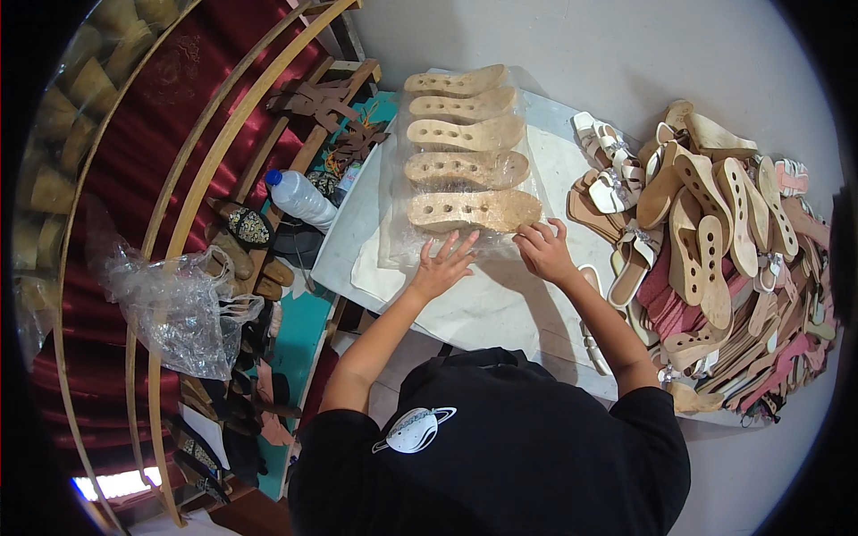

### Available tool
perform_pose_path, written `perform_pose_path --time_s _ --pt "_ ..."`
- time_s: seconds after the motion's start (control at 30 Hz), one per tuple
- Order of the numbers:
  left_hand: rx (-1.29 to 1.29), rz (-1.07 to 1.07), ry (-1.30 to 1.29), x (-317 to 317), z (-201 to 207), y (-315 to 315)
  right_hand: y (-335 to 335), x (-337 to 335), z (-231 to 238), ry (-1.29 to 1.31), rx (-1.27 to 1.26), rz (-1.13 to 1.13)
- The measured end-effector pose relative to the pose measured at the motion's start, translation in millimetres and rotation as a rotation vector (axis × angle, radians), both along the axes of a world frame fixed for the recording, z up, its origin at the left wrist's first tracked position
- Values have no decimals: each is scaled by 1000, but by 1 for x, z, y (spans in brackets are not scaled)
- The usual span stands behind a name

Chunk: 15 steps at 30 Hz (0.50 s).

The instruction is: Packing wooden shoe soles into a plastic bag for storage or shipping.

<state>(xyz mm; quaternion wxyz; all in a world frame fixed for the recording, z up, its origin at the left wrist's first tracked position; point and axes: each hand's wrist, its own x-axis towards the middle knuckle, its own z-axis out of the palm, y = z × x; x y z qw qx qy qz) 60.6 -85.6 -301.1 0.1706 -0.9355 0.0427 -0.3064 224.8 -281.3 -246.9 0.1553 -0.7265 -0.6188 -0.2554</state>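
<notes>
Several pale wooden shoe soles (pixel 472 211), each with a row of round holes, lie in a column on the table under a clear plastic sheet (pixel 402 234). At the near edge of the closest sole, my left hand (pixel 444 266) rests on the plastic with its fingers spread. My right hand (pixel 545 254) is beside that sole's right end, its fingers bent and pinched together on the plastic. The fingertips of the right hand are partly hidden. Beneath the plastic lies a white cloth (pixel 483 308).
On the right of the white table (pixel 344 259), sandals (pixel 617 192), wooden soles (pixel 710 268) and straps form a large heap. A water bottle (pixel 302 198) and shoes (pixel 246 228) sit on the left. Crumpled plastic (pixel 192 313) hangs by a curved wooden rail (pixel 192 214).
</notes>
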Motion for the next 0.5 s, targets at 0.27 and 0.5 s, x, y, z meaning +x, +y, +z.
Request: perform_pose_path --time_s 0.27,0.5 --pt "1 44 -98 5 -8 7 6 -2 1 -40 28 2" --pt "-142 -31 -164 16 3 11 15 -24 -5 -33 41 -103"
